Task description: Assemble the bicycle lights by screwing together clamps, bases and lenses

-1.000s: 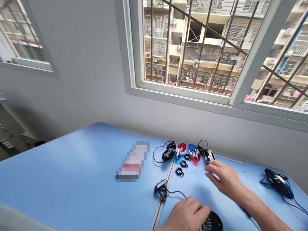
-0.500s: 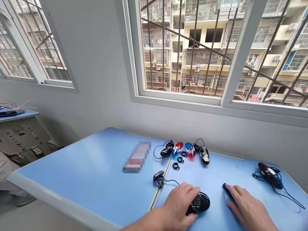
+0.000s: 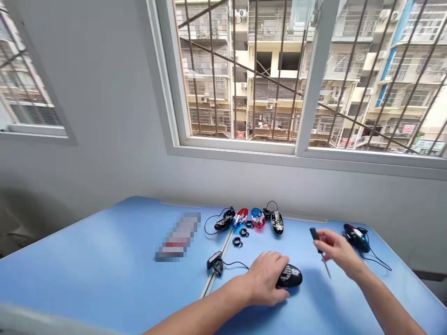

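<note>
Near the front middle of the blue table, my left hand (image 3: 268, 279) is wrapped round the left end of a black oval device (image 3: 290, 276), whose cable runs left to a small black clip-like part (image 3: 215, 263). To the right, my right hand (image 3: 335, 250) holds a screwdriver (image 3: 315, 236) by its black handle, above the table. The metal shaft points down and slightly right, with its tip in the air. Beyond my right hand lies a black device with red and blue parts and a cable (image 3: 356, 238).
Along the back lie a black corded device (image 3: 224, 223), a red-and-blue shell (image 3: 240, 217), a blue-and-red shell (image 3: 258, 217) and a black-and-silver device (image 3: 277, 222). Several black rings (image 3: 237, 242) sit nearby. A blurred flat item (image 3: 179, 236) is on the left of the table (image 3: 104, 251).
My right hand has lifted off the table with the screwdriver, whose shaft now shows. The camera view has shifted right. My left hand remains on the black oval device.
</note>
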{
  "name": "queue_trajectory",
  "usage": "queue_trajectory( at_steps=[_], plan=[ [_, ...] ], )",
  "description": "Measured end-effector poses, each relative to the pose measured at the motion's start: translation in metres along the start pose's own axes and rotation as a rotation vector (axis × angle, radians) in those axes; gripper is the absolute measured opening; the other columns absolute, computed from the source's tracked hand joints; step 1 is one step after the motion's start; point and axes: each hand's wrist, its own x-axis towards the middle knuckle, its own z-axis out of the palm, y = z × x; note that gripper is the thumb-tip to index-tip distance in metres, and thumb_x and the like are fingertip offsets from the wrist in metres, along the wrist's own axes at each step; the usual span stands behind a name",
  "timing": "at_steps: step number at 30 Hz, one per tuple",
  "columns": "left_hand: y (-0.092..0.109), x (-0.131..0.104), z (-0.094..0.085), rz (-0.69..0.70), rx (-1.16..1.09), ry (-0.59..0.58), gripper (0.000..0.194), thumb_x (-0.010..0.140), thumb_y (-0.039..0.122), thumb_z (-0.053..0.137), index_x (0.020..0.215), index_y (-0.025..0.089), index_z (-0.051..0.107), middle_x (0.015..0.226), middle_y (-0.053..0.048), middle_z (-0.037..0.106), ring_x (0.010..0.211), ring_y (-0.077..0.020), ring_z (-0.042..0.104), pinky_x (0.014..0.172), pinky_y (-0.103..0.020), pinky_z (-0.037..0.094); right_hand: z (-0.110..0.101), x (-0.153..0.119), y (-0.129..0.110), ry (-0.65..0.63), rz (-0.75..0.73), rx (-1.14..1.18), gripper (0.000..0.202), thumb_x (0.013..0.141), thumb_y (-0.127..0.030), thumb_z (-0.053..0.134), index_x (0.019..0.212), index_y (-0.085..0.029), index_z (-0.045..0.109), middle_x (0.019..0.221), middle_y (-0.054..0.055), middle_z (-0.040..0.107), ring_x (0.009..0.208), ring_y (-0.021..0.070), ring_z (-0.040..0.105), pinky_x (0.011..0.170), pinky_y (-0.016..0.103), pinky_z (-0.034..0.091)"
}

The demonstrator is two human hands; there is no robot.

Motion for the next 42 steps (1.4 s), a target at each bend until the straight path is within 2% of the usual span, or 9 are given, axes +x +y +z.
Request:
queue_trajectory(
  at_steps=[3,5,8,14,17,21,25,31,42],
  plan=[
    [0.000,0.008,0.003,0.015,-0.028,0.045,0.035,0.071,0.036,0.066,0.100,0.020,0.055,0.102,-0.007,0.061,0.091,-0.0259,0.057,0.081,-0.037,0.046,-0.006,0.004,-0.035,0.182,-0.110,0.361,0.037,0.067,-0.045,0.073,0.088,-0.017,0.061,0.081,0.005,0.066,0.077,0.0204,0.063,0.058,0.032,0.055],
    [-0.001,0.014,0.004,0.026,-0.055,0.059,0.027,0.072,0.032,0.064,0.096,0.021,0.058,0.097,-0.006,0.063,0.089,-0.0250,0.058,0.078,-0.035,0.046,-0.001,0.008,-0.053,0.265,-0.178,0.467,0.041,0.063,-0.046,0.077,0.087,-0.017,0.060,0.086,0.007,0.068,0.075,0.0190,0.064,0.057,0.029,0.054],
    [-0.006,0.025,0.005,0.026,-0.087,0.073,0.027,0.069,0.030,0.067,0.094,0.021,0.060,0.095,-0.005,0.065,0.088,-0.0245,0.059,0.078,-0.033,0.046,0.015,0.015,-0.064,0.293,-0.272,0.519,0.042,0.066,-0.046,0.076,0.089,-0.017,0.057,0.085,0.007,0.070,0.075,0.0188,0.065,0.057,0.028,0.054],
    [-0.020,0.036,0.012,-0.052,-0.145,0.126,0.048,0.067,0.029,0.069,0.112,0.018,0.055,0.104,-0.007,0.064,0.094,-0.0250,0.058,0.083,-0.035,0.046,0.043,0.016,-0.038,0.277,-0.347,0.488,0.059,0.076,-0.039,0.070,0.126,-0.025,0.043,0.092,0.004,0.069,0.076,0.0181,0.067,0.064,0.034,0.057],
    [-0.023,0.033,0.015,-0.063,-0.188,0.144,0.050,0.067,0.027,0.068,0.114,0.017,0.054,0.107,-0.009,0.063,0.097,-0.0257,0.057,0.086,-0.037,0.046,0.044,0.015,-0.021,0.319,-0.329,0.488,0.053,0.078,-0.038,0.068,0.125,-0.026,0.045,0.094,0.004,0.068,0.078,0.0186,0.067,0.063,0.034,0.059],
    [-0.029,0.027,0.015,0.010,-0.277,0.174,0.052,0.067,0.014,0.060,0.118,0.015,0.052,0.113,-0.011,0.063,0.101,-0.0265,0.057,0.090,-0.040,0.045,0.041,0.016,-0.011,0.382,-0.276,0.480,0.047,0.080,-0.037,0.067,0.122,-0.026,0.047,0.096,0.005,0.069,0.081,0.0196,0.068,0.063,0.034,0.060],
    [-0.035,0.025,0.015,-0.002,-0.363,0.196,0.051,0.068,0.014,0.060,0.118,0.017,0.051,0.113,-0.010,0.064,0.101,-0.0266,0.058,0.091,-0.041,0.046,0.040,0.018,-0.011,0.395,-0.266,0.467,0.045,0.081,-0.036,0.067,0.121,-0.026,0.048,0.097,0.006,0.069,0.081,0.0206,0.069,0.061,0.035,0.060],
    [-0.036,0.026,0.016,0.009,-0.351,0.265,0.040,0.066,0.013,0.059,0.105,0.022,0.058,0.107,-0.007,0.068,0.094,-0.0259,0.062,0.085,-0.039,0.051,0.040,0.016,-0.016,0.411,-0.277,0.500,0.039,0.082,-0.032,0.066,0.117,-0.027,0.049,0.095,0.004,0.070,0.080,0.0193,0.070,0.060,0.032,0.059],
    [-0.041,0.027,0.026,0.076,-0.359,0.326,0.046,0.066,0.013,0.059,0.111,0.024,0.054,0.110,-0.005,0.066,0.098,-0.0252,0.061,0.087,-0.038,0.050,0.054,0.008,-0.016,0.321,-0.380,0.395,0.034,0.085,-0.027,0.062,0.116,-0.029,0.049,0.097,0.003,0.069,0.080,0.0168,0.070,0.066,0.031,0.059]
  ],
)
